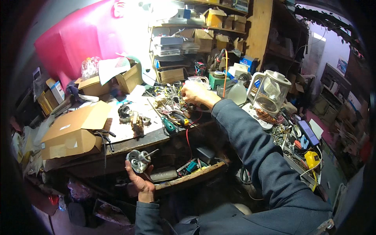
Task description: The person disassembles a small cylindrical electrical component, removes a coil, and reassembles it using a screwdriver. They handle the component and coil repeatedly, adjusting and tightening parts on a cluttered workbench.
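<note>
A silver metal housing with a thin shaft [140, 160] rests in the grip of my left hand [140, 180], held below the front edge of the bench. My right hand [194, 93] reaches into a tangle of wires and tools [168, 100] at the back, fingers curled; whatever they hold is hidden. Nearest it lie yellow-and-black handled pliers [178, 117] and a green-handled screwdriver [169, 125]. A dark motor part with copper windings [136, 123] sits on the pale bench surface to the left.
An open cardboard box [72, 133] occupies the bench's left. An open drawer [211, 169] with tools sticks out below. On the right are a clear jug [268, 94], a spray bottle [237, 92], a phone [308, 132] and a heap of small parts [288, 141]. Loaded shelves [196, 25] rise behind.
</note>
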`<state>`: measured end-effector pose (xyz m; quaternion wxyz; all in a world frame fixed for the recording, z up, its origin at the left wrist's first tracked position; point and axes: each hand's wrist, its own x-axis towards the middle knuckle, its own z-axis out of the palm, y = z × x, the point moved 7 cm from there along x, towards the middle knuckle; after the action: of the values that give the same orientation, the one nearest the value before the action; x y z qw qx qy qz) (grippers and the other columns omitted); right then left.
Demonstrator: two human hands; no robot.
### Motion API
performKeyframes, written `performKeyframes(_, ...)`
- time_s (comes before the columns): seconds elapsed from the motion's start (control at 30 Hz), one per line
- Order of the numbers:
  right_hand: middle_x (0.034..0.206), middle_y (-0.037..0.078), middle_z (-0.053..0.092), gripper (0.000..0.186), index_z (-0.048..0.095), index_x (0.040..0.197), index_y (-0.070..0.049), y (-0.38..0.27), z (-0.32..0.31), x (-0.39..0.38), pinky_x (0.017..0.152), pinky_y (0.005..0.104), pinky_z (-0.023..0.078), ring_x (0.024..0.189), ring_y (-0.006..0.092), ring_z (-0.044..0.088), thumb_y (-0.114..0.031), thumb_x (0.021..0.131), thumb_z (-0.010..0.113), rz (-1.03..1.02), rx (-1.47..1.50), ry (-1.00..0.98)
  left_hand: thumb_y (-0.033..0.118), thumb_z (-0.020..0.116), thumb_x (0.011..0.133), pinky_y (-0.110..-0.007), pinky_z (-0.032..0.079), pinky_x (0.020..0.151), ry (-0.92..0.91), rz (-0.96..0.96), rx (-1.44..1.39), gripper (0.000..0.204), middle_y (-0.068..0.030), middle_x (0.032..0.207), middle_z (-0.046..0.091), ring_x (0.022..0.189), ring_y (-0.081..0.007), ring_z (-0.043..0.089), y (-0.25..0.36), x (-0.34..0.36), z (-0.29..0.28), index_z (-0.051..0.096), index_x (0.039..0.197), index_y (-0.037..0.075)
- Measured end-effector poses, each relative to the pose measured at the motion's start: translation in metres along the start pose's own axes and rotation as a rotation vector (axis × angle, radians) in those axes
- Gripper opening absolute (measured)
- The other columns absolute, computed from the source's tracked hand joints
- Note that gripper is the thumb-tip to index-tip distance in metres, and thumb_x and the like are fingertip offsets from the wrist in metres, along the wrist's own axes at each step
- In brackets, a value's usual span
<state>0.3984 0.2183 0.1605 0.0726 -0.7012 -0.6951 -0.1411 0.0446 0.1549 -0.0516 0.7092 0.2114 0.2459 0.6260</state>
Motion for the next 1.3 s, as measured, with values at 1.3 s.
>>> performKeyframes(1.3, 0.080, 0.010, 0.075, 0.015, 0.076, 0.089, -0.009, 0.443, -0.162, -0.334, 0.060, 0.0371, 0.054, 0.065, 0.0207, 0.070, -0.021, 0.080, 0.079, 0.867, 0.347, 0.585, 0.063, 0.059, 0.094, -0.031, 0.058, 0.068, -0.003, 0.053, 0.112, 0.060, -0.0010, 0.116, 0.072, 0.084, -0.0202, 0.072, 0.007, -0.008, 0.000, 0.054, 0.141, 0.026)
